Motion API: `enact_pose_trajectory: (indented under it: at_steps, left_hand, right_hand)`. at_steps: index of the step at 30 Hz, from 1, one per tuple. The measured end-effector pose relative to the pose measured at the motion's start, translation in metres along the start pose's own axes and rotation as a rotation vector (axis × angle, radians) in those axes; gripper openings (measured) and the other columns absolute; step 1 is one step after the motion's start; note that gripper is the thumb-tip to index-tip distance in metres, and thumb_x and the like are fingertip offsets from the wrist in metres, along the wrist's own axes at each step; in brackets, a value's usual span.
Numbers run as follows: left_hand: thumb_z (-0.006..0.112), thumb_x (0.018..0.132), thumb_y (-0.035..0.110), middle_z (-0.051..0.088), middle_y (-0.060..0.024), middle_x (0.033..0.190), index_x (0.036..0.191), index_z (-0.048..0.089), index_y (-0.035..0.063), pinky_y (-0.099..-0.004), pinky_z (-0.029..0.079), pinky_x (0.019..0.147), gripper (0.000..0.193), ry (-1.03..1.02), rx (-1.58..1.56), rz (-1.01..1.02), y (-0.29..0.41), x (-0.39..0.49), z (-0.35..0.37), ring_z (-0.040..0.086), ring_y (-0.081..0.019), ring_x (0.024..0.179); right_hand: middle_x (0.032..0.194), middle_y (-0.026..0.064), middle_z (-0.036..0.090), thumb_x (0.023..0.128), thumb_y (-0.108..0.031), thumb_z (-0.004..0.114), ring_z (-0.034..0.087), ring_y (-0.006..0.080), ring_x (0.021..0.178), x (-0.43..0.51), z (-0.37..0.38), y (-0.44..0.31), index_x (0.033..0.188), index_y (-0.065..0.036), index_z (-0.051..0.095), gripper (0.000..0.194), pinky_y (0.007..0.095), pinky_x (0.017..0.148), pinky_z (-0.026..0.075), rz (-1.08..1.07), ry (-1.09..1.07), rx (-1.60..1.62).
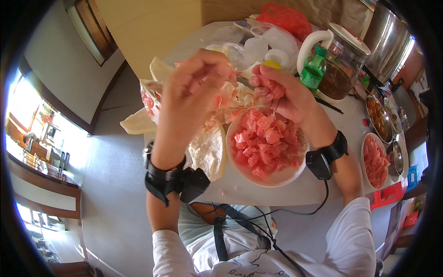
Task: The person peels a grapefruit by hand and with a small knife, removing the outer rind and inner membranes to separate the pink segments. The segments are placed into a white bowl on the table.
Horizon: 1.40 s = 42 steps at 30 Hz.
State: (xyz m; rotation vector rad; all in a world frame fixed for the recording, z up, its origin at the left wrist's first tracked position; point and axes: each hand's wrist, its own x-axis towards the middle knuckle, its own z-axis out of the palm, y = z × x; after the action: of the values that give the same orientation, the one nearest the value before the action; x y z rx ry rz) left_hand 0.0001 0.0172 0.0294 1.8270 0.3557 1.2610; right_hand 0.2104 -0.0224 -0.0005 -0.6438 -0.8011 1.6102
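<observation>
My right hand [287, 91] is curled around a piece of pink pomelo flesh [274, 88], above the far rim of a white bowl [242, 175]. Loose pink pomelo pulp [266, 142] is heaped in that bowl. My left hand [199, 78], blurred, is raised to the left with its fingers bent. Pinkish bits show near its fingertips, but whether it grips anything is unclear. Under and beside it are pale peeled membranes [238, 95] and a thick white piece of pomelo rind [207, 150]. An unpeeled-looking chunk with pink flesh [148, 98] is partly hidden behind my left wrist.
A green-capped plastic bottle [313, 71] and a glass kettle with dark liquid [337, 76] stand beyond my right hand. Foam fruit nets [256, 48] and a red mesh bag [285, 19] lie at the back. Rightward are another bowl of pulp [375, 161] and metal dishes [379, 117]. Cables [277, 209] hang near my lap.
</observation>
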Motion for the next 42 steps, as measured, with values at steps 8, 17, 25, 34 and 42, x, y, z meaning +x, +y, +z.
enact_pose_trajectory:
  at_steps: [8, 17, 25, 34, 42]
  left_hand:
    - [0.058, 0.085, 0.008, 0.066, -0.0138, 0.078, 0.087, 0.067, 0.0019, -0.0316, 0.048, 0.067, 0.011, -0.03, 0.807, -0.235, -0.051, 0.034, -0.051, 0.063, -0.0238, 0.069]
    - [0.059, 0.083, 0.015, 0.065, -0.0162, 0.08, 0.088, 0.065, 0.0042, -0.0417, 0.047, 0.065, 0.013, -0.072, 1.072, -0.108, -0.087, 0.031, -0.061, 0.062, -0.0359, 0.075]
    - [0.059, 0.088, 0.011, 0.062, -0.0121, 0.111, 0.113, 0.057, 0.0037, -0.0341, 0.049, 0.083, 0.026, -0.12, 0.692, 0.052, -0.047, 0.025, -0.036, 0.062, -0.0248, 0.096]
    - [0.06, 0.085, 0.001, 0.058, -0.0087, 0.12, 0.124, 0.053, 0.0023, -0.0325, 0.043, 0.1, 0.039, -0.319, -0.002, 0.013, -0.013, 0.003, -0.007, 0.056, -0.0165, 0.112]
    - [0.074, 0.079, 0.008, 0.054, -0.0113, 0.124, 0.132, 0.046, 0.0016, -0.0316, 0.044, 0.099, 0.061, -0.288, -0.333, -0.092, -0.02, -0.004, 0.008, 0.054, -0.0176, 0.113]
  right_hand:
    - [0.093, 0.0065, 0.057, 0.094, -0.024, 0.056, 0.053, 0.0103, 0.078, 0.004, -0.005, -0.002, 0.116, 0.0, 0.053, 0.033, 0.0188, 0.058, 0.046, 0.01, 0.091, 0.026]
    - [0.113, 0.0173, 0.056, 0.09, -0.008, 0.05, 0.057, 0.0215, 0.102, -0.001, 0.006, 0.0, 0.116, 0.009, 0.05, 0.032, 0.0335, 0.091, 0.05, 0.031, 0.02, 0.06]
    - [0.117, 0.0147, 0.057, 0.094, -0.008, 0.051, 0.058, 0.0258, 0.109, -0.015, 0.024, 0.001, 0.125, 0.007, 0.045, 0.035, 0.0322, 0.097, 0.048, -0.004, 0.005, -0.265]
    - [0.105, 0.0124, 0.063, 0.09, -0.022, 0.064, 0.066, 0.0201, 0.095, -0.02, 0.029, 0.006, 0.114, 0.002, 0.05, 0.037, 0.0228, 0.075, 0.053, -0.221, 0.035, -0.427]
    - [0.101, 0.0094, 0.064, 0.09, -0.015, 0.064, 0.066, 0.014, 0.088, -0.022, 0.037, 0.001, 0.109, 0.002, 0.053, 0.028, 0.0225, 0.07, 0.053, -0.379, -0.033, -0.55]
